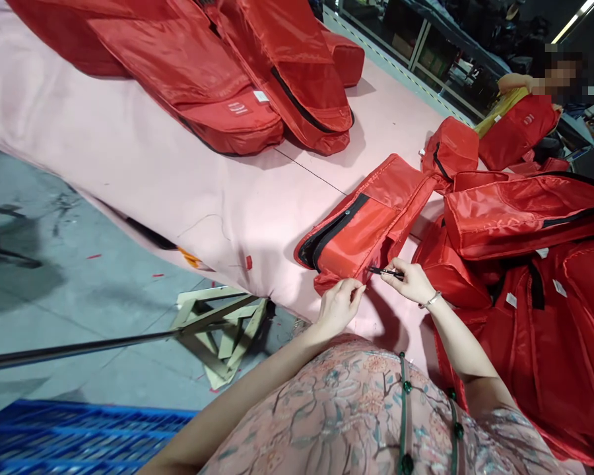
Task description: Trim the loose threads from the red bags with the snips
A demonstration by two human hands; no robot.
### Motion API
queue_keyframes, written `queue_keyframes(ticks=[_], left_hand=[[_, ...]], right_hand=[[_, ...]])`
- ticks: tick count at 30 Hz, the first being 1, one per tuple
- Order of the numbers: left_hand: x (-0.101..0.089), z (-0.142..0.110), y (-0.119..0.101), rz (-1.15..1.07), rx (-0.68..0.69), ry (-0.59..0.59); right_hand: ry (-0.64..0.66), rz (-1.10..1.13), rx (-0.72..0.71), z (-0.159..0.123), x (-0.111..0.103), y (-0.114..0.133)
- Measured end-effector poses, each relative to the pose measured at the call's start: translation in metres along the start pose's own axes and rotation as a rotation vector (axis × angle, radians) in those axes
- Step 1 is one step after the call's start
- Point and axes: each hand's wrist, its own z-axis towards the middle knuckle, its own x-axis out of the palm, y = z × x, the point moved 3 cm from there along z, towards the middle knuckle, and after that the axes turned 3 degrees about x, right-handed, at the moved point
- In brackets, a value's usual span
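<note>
Just right of the frame's centre, a red bag (359, 231) with a black zip (332, 227) lies on the pink surface (257, 198). Your left hand (340, 305) pinches its lower edge; your right hand (408, 282) grips a small black tool (387, 272), tip against the bag. More red bags (519, 227) crowd the right side and upper left.

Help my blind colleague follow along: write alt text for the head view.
A right hand holds a small black tool at the near edge of a red zippered bag on a pink table, left hand beside it. More red bags lie on both sides; beyond is a person in yellow.
</note>
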Motion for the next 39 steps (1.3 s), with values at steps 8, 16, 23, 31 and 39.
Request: queue_keyframes(ticks=[8,16,23,31,39], left_hand=[[0.009,0.001,-0.008,0.204,0.041,0.015],[0.011,0.000,-0.009,0.264,0.058,0.021],[0.009,-0.001,-0.007,0.273,0.115,0.026],[0.006,-0.004,-0.005,0.249,0.111,-0.006],[0.011,0.000,-0.015,0.396,0.118,0.030]], right_hand=[[0.143,-0.338,0.014,0.004,-0.007,0.020],[0.212,-0.491,-0.046,0.015,-0.010,0.037],[0.227,-0.519,-0.084,0.016,-0.014,0.040],[0.215,-0.477,0.017,0.012,-0.015,0.034],[0.240,-0.560,0.005,0.016,-0.012,0.044]])
